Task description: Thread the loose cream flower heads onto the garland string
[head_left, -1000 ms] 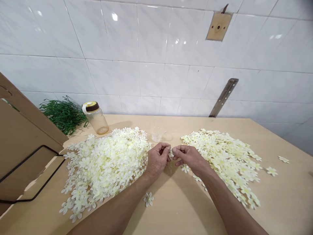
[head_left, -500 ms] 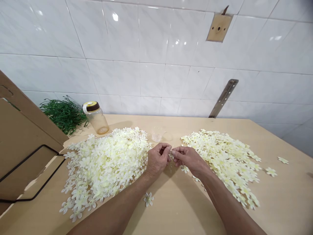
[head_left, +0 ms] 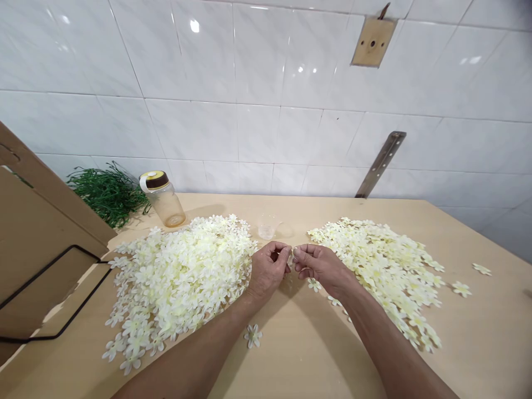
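Between the two hands is a small white flower (head_left: 291, 256), mostly covered by the fingers. My left hand (head_left: 269, 268) is closed in a pinch at the flower's left side. My right hand (head_left: 318, 265) pinches it from the right, thumb against fingers. To the left lies a heaped pile of white artificial flowers (head_left: 187, 277), its edge close to my left hand. A flatter spread of cream-yellow flowers (head_left: 378, 266) lies to the right, behind my right hand. Just beyond the hands stands a small clear plastic cup (head_left: 266, 228). One loose flower (head_left: 252, 336) rests near my left forearm.
A clear bottle with a brown and yellow lid (head_left: 164, 202) stands at the back left, by green artificial stems (head_left: 110, 194). A cardboard box (head_left: 45, 233) and a black wire frame (head_left: 66, 332) occupy the left edge. The tiled wall (head_left: 257, 133) bounds the table behind.
My right hand has shifted slightly to the right and its fingers have curled a little differently at the flower. My left hand stays nearly where it was.
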Demonstrator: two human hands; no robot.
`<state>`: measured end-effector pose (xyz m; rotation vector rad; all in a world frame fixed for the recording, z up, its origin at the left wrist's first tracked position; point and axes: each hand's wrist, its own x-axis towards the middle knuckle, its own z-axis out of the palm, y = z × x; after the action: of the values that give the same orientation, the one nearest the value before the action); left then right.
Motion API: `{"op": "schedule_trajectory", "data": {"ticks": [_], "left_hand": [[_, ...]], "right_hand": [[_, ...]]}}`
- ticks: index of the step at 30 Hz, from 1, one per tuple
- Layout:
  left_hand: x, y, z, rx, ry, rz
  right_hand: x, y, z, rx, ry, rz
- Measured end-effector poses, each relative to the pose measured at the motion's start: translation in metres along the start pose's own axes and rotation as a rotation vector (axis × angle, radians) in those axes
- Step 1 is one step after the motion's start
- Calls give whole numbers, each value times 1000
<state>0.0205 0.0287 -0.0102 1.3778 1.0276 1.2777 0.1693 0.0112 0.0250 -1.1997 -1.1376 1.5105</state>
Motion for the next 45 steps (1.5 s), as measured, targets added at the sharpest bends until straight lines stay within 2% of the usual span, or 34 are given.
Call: {"op": "schedule_trajectory", "data": {"ticks": [6,11,17,22,27,35,40,45], "left_hand": [[-5,6,0,71,-4,110],[-5,6,-1,87,5,148],[-6,8,0,86,32,101],[-1,7,-1,10,97,14],[5,2,-2,-56,143,-28],[4,10,-2,-88,145,-62],[5,11,-1,-95,150,-84],[5,8,-1,-98,139,-87]], "right_hand": [[0,-1,-2,137,-53,97],[0,0,-1,89,-22,98],[2,3,-1,20,69,36],[4,5,-5,-85,166,-21],[3,5,-6,-229,175,-64],[4,11,-9,-372,172,-115],[6,15,-3,-297,134,-121],[7,16,2,-163,188,-102]]}}
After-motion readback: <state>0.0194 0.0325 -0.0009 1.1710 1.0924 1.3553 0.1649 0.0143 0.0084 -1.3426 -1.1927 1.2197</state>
